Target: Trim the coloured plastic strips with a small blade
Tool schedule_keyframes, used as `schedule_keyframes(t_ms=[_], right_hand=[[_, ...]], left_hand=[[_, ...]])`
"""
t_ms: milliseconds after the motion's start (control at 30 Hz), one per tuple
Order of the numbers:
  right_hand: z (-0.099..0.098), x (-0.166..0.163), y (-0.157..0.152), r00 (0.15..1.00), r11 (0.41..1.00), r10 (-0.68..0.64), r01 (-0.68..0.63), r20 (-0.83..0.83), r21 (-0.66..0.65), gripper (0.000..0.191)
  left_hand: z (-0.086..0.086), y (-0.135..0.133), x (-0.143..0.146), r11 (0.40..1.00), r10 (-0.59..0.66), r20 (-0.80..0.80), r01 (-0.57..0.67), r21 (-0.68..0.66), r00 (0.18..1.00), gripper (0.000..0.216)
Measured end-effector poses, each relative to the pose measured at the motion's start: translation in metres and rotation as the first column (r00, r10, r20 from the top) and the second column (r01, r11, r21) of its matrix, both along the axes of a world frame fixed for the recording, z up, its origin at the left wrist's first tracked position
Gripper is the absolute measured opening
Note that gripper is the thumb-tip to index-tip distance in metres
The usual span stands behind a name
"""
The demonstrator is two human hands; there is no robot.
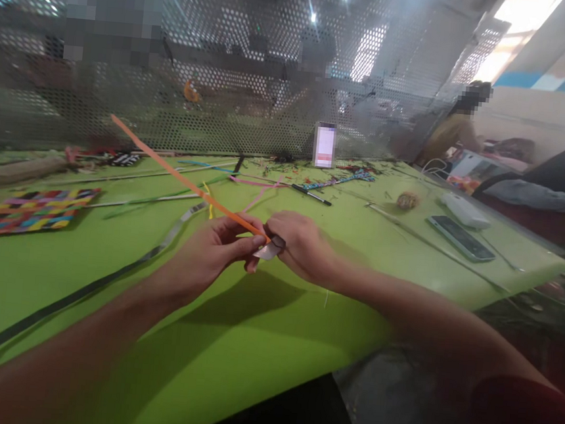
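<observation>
My left hand (pixel 227 243) pinches a long flat orange strip (pixel 181 178) near its lower end, thumb on top. The strip slants up to the left, away from the table. My right hand (pixel 299 243) is closed and meets the left fingertips. Out of its fist comes a short, pale, flat piece with a dark part, which looks like a small knife (pixel 270 247); the fingers hide most of it. Below my left wrist a dark grey strip (pixel 93 286) lies across the green table (pixel 251 341).
A colourful woven mat (pixel 35 211) lies left. Behind my hands are a pen (pixel 312 195), thin strips, scraps and a propped phone (pixel 325 145) before a perforated metal panel (pixel 252 104). Another phone (pixel 461 238) lies right. A person (pixel 450 131) sits at the far right.
</observation>
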State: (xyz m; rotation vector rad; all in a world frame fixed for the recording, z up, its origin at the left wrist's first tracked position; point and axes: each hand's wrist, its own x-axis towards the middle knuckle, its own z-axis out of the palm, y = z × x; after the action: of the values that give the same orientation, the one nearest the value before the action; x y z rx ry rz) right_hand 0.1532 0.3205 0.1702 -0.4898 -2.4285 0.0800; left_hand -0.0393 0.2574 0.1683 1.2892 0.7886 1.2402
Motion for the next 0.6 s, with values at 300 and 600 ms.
schedule_keyframes(t_ms=[300,600], right_hand=[[0.0010,0.0002,-0.0004,0.999,0.999,-0.024,0.026,0.036,-0.041,0.029],[-0.0016,-0.0002,0.0017,1.000,0.999,0.010,-0.010,-0.009,-0.049,0.027]], left_hand=[[0.0022,-0.0022,0.0009,1.000,0.018,-0.050,-0.017,0.008,0.999,0.021],[0.0019,-0.0026,0.0010,1.000,0.024,-0.058,-0.025,-0.007,0.998,0.022]])
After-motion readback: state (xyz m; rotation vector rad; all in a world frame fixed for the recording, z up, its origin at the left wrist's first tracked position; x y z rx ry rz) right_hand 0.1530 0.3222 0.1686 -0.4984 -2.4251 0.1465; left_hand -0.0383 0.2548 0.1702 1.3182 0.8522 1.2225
